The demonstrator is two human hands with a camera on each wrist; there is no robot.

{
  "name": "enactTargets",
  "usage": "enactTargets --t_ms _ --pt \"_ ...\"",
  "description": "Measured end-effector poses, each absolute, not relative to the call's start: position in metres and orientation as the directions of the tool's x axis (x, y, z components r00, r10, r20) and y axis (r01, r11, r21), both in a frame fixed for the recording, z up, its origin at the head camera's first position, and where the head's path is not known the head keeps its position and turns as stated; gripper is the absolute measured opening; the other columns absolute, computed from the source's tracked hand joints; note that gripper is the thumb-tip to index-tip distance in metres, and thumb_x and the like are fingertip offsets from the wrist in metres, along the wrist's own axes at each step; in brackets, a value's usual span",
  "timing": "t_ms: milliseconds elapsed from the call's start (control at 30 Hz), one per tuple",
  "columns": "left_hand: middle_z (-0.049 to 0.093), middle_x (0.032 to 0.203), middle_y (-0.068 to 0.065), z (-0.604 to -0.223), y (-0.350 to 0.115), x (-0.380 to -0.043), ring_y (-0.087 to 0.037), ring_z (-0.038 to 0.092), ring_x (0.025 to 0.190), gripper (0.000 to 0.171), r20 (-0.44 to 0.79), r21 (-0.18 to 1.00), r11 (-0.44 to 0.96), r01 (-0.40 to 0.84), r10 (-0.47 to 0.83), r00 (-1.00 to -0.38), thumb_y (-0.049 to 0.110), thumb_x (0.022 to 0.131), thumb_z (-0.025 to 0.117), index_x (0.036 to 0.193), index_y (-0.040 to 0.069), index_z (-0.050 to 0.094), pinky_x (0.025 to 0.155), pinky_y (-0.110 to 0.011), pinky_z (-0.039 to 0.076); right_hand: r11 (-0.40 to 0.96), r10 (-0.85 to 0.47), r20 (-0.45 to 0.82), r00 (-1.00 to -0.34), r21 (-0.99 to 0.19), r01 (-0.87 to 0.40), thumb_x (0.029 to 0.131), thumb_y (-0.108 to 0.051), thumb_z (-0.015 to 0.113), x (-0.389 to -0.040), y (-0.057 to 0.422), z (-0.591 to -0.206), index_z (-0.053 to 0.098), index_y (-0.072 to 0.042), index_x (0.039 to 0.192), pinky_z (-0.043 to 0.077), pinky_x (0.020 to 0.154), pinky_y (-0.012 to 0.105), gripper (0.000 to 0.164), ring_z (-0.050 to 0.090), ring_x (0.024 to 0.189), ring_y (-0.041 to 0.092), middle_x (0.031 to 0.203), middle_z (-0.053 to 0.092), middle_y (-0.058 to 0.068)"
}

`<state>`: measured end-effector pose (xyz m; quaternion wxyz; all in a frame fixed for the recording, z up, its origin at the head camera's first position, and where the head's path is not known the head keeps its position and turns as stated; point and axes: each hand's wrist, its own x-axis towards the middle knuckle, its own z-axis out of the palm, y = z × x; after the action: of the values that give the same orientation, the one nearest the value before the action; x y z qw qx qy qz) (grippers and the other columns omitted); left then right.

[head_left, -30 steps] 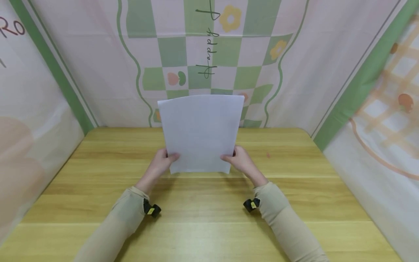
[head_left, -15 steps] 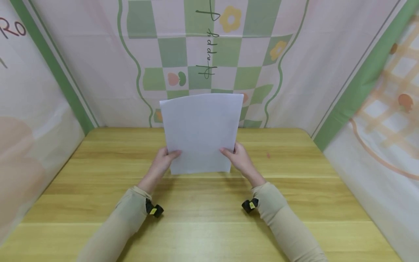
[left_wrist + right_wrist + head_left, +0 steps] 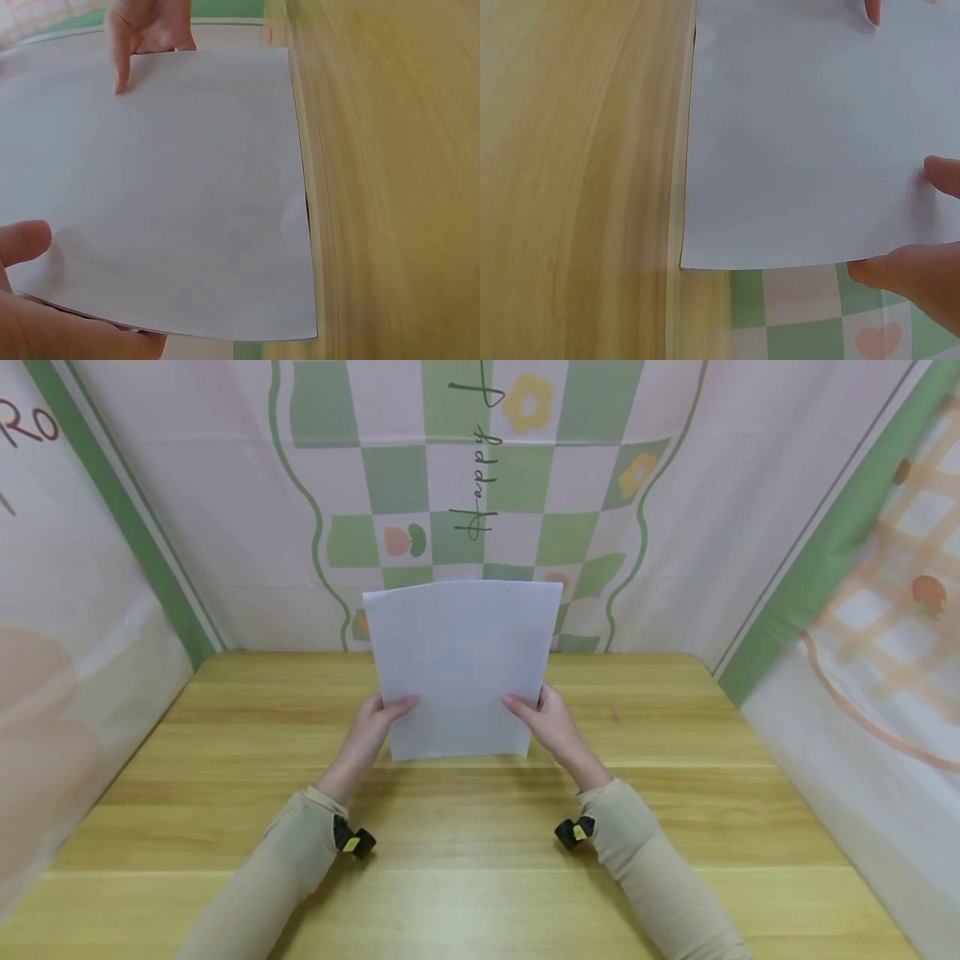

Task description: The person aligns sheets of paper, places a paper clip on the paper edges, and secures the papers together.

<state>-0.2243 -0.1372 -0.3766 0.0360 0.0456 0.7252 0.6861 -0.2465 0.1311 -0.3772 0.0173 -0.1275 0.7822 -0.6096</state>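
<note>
White paper [image 3: 465, 664], blank on the side facing me, stands upright above the table in the head view, its top edge slightly bowed. Whether it is one sheet or several I cannot tell. My left hand [image 3: 367, 727] grips its left edge low down, thumb on the front face, the other fingers mostly hidden behind. On the opposite edge my right hand [image 3: 552, 722] holds it the same way. Both thumbs press on the paper in the left wrist view, where the right hand [image 3: 154, 30] appears at the top. In the right wrist view, fingers [image 3: 900, 274] show beneath the paper's edge.
A wooden table [image 3: 465, 893] lies beneath the hands, with a small red mark [image 3: 615, 716] on its right half. Printed fabric [image 3: 225, 510] hangs behind it and along both sides. Small black cameras sit at the wrists, including the left camera [image 3: 355, 842].
Both thumbs have shifted slightly up the paper. The hands have drawn a little closer together. The paper's top edge rose a bit, then dipped lower.
</note>
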Motion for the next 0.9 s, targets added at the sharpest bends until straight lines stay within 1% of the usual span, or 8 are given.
enactTargets --t_ms 167,267,433,633,900 --pt "0.046 0.142 -0.016 -0.374 -0.137 -0.226 -0.029 0.041 0.132 0.052 -0.013 1.0 0.006 -0.012 0.101 -0.995 0.021 0.094 0.054 0.14 0.001 0.04 0.112 -0.044 0.028 0.203 -0.229 0.135 -0.964 -0.962 -0.183 0.094 -0.021 0.059 -0.246 0.131 -0.375 0.036 -0.001 0.14 0.036 0.107 0.049 0.055 0.045 0.129 0.035 0.139 0.046 0.02" --pt "0.047 0.141 -0.015 -0.371 -0.135 -0.226 -0.027 0.041 0.132 0.051 -0.028 1.0 -0.01 -0.029 0.079 -0.996 0.02 0.094 0.054 0.14 0.001 0.04 0.113 -0.042 0.026 0.19 -0.227 0.142 -0.964 -0.964 -0.187 0.094 -0.021 0.06 -0.247 0.13 -0.374 0.037 -0.001 0.139 0.037 0.106 0.048 0.055 0.046 0.128 0.034 0.138 0.047 0.02" --pt "0.048 0.14 -0.013 -0.368 -0.134 -0.226 -0.025 0.042 0.131 0.052 -0.036 0.999 -0.027 -0.038 0.056 -0.998 0.023 0.094 0.054 0.14 0.003 0.04 0.113 -0.042 0.025 0.199 -0.209 0.145 -0.967 -0.962 -0.187 0.093 -0.023 0.06 -0.248 0.13 -0.373 0.04 -0.001 0.138 0.038 0.106 0.047 0.054 0.048 0.127 0.034 0.137 0.048 0.02" --pt "0.047 0.142 -0.012 -0.366 -0.132 -0.225 -0.025 0.04 0.133 0.053 -0.036 0.999 -0.03 -0.037 0.056 -0.998 0.026 0.095 0.053 0.141 0.004 0.039 0.115 -0.043 0.022 0.19 -0.213 0.157 -0.964 -0.961 -0.198 0.094 -0.022 0.059 -0.248 0.129 -0.372 0.04 -0.002 0.138 0.037 0.106 0.048 0.052 0.047 0.127 0.034 0.138 0.049 0.019" --pt "0.043 0.146 -0.009 -0.363 -0.13 -0.222 -0.023 0.035 0.137 0.055 -0.02 0.999 -0.032 -0.022 0.058 -0.998 0.028 0.095 0.054 0.142 0.005 0.038 0.116 -0.043 0.017 0.187 -0.204 0.155 -0.967 -0.963 -0.194 0.093 -0.023 0.061 -0.245 0.129 -0.37 0.038 -0.004 0.14 0.035 0.107 0.048 0.055 0.045 0.129 0.033 0.14 0.046 0.017"
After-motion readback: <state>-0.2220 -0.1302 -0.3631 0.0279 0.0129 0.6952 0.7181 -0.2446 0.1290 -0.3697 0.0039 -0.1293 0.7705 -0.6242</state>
